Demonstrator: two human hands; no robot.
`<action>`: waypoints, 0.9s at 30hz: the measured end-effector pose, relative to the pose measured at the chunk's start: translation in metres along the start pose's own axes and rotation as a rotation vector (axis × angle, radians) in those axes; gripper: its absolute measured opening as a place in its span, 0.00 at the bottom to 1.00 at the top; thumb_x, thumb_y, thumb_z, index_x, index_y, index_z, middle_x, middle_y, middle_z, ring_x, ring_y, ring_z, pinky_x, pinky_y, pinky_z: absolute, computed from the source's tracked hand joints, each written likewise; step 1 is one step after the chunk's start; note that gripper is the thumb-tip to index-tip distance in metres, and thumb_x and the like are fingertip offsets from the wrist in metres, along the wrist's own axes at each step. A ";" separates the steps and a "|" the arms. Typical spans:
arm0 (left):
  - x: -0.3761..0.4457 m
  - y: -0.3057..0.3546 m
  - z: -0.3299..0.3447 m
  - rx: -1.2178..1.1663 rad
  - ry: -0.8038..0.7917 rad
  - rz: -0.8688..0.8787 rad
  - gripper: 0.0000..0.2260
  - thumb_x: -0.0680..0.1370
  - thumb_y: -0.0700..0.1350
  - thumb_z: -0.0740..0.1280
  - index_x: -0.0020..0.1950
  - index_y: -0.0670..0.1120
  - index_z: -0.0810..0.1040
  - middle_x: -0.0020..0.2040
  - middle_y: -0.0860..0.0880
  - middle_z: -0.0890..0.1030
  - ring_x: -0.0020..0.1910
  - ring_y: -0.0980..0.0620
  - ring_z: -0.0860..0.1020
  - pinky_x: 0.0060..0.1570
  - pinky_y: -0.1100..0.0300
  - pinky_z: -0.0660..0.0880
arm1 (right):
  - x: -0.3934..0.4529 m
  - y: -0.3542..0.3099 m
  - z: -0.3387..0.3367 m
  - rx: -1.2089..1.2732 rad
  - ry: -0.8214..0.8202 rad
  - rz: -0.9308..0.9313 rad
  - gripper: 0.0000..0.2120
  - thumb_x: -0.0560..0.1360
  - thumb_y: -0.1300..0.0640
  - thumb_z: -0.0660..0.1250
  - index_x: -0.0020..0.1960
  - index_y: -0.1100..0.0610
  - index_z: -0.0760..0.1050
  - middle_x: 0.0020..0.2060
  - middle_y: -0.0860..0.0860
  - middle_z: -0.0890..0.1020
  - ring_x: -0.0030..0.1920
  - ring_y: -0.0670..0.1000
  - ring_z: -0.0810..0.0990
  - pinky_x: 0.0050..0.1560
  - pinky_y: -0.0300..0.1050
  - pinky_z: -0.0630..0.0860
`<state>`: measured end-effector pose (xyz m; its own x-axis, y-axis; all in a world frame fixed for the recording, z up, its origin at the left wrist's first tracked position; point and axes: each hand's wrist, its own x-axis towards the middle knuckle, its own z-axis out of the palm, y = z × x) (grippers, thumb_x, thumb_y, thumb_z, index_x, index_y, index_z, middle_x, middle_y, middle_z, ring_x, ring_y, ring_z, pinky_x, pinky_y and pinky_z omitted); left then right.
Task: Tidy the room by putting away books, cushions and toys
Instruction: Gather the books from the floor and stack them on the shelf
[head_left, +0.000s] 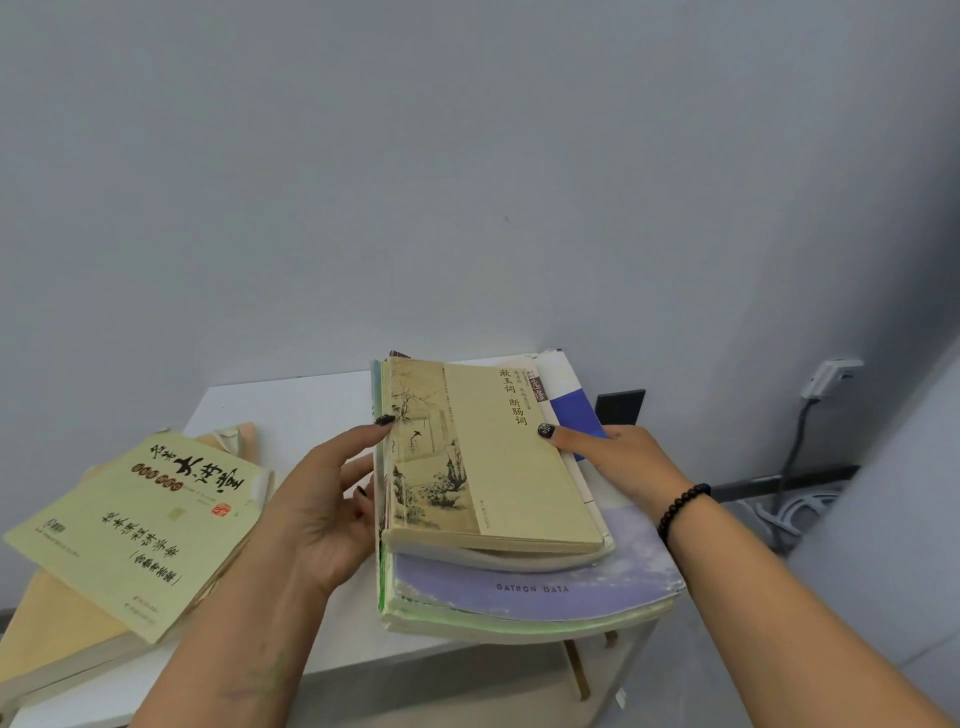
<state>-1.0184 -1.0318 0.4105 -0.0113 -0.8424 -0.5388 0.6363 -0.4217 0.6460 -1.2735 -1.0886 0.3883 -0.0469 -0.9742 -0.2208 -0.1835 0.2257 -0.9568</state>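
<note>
A stack of books lies on a small white table (291, 410). On top is a beige book (498, 467) with an ink painting and dark characters on its cover. Beneath it lies a lavender book (545, 587) printed "GATRON DATA", then greenish ones. My left hand (332, 509) presses the stack's left side, thumb on the beige cover's edge. My right hand (618, 457) holds the right side, thumb on the cover and fingers under a blue-and-white book (571, 410). A yellow-green book (140, 530) tops a second pile at the left.
A tan book (57, 623) lies under the yellow-green one at the table's left edge. Behind stands a plain grey wall. At the right are a dark panel (621, 405), a wall socket (831, 376) with a hanging cable, and wooden table legs (579, 670) below.
</note>
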 end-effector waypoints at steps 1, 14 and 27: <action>0.001 -0.002 0.004 0.078 0.015 0.037 0.26 0.64 0.48 0.76 0.58 0.38 0.82 0.46 0.44 0.79 0.36 0.51 0.72 0.34 0.61 0.73 | 0.001 0.000 -0.001 0.011 -0.004 0.002 0.12 0.69 0.49 0.76 0.40 0.58 0.82 0.36 0.46 0.83 0.36 0.43 0.79 0.28 0.26 0.69; -0.002 -0.021 0.024 0.385 0.040 0.323 0.12 0.71 0.34 0.71 0.54 0.34 0.80 0.45 0.35 0.84 0.40 0.37 0.84 0.39 0.46 0.82 | 0.004 0.001 -0.005 -0.008 -0.021 0.019 0.23 0.68 0.46 0.76 0.51 0.65 0.82 0.44 0.51 0.84 0.40 0.44 0.80 0.34 0.27 0.72; -0.026 -0.009 0.030 0.586 -0.117 0.980 0.32 0.55 0.46 0.76 0.59 0.52 0.74 0.51 0.57 0.83 0.48 0.59 0.82 0.41 0.70 0.77 | -0.010 -0.033 0.003 0.305 -0.040 -0.375 0.22 0.63 0.51 0.74 0.56 0.53 0.78 0.47 0.44 0.86 0.50 0.44 0.84 0.50 0.37 0.79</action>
<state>-1.0473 -1.0160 0.4353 0.1997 -0.9078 0.3688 -0.0454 0.3674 0.9290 -1.2638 -1.0858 0.4216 0.0064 -0.9889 0.1486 0.1164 -0.1469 -0.9823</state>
